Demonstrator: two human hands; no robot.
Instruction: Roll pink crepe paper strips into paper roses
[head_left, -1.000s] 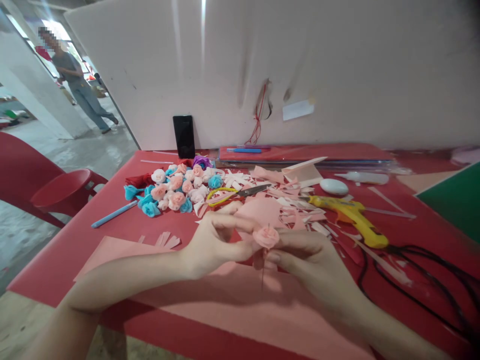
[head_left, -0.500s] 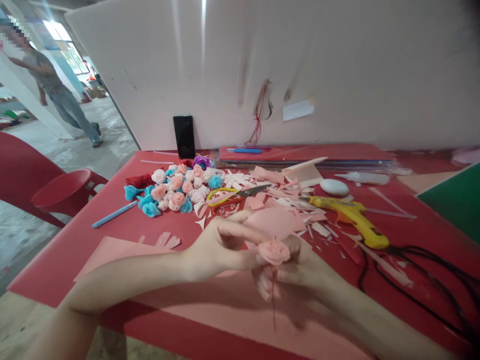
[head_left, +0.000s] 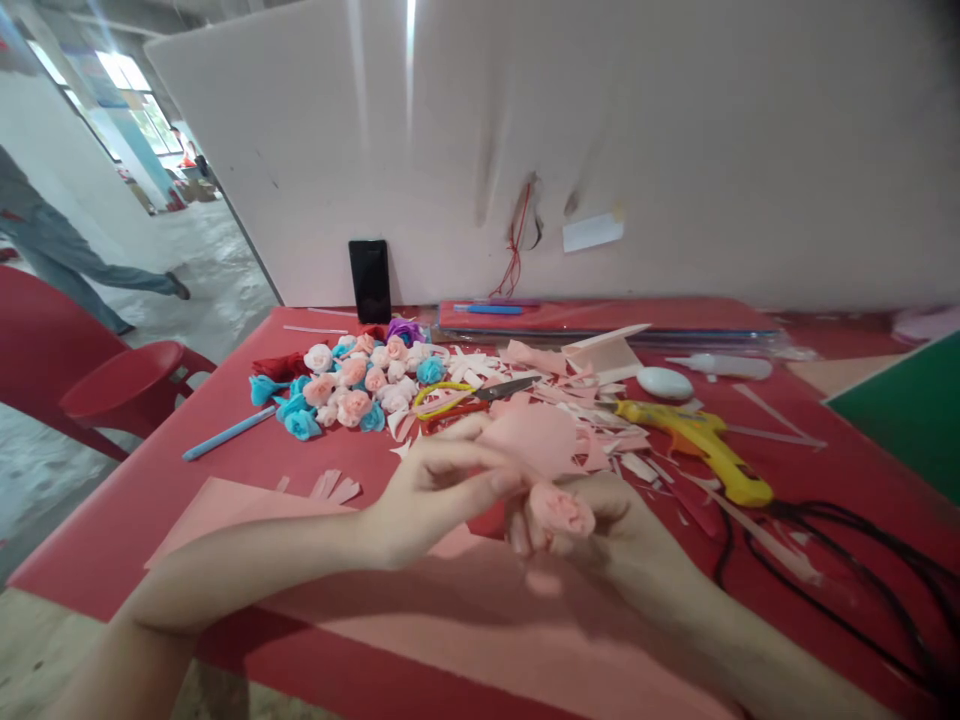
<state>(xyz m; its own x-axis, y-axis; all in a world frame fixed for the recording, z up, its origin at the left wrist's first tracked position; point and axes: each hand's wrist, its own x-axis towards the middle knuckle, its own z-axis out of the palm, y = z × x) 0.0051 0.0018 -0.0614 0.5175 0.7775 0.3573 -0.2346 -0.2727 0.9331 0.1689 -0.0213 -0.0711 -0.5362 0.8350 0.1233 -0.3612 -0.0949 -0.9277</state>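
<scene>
A pink paper rose [head_left: 566, 510] is held in my right hand [head_left: 626, 525], whose fingers are closed around its base. The bloom tilts toward the lower right, and its stem is hidden. My left hand [head_left: 442, 490] has its thumb and forefinger pinched together at the rose's left edge. Below both hands lies a large sheet of pink paper [head_left: 420, 610]. Just beyond them are a cut pink paper piece [head_left: 532, 435] and scissors [head_left: 506, 387] with yellow and red handles, lying among paper scraps.
Finished pink, white and blue paper roses [head_left: 352, 405] are heaped at the left behind a blue pen [head_left: 229, 433]. A yellow glue gun [head_left: 701, 440] with a black cable lies right. A phone [head_left: 370, 280] leans on the white board. A red chair [head_left: 124, 385] and a walking person [head_left: 52, 235] are left.
The rose has tipped from facing up to facing lower right, and its thin stem has gone out of sight. The person in the background has walked left.
</scene>
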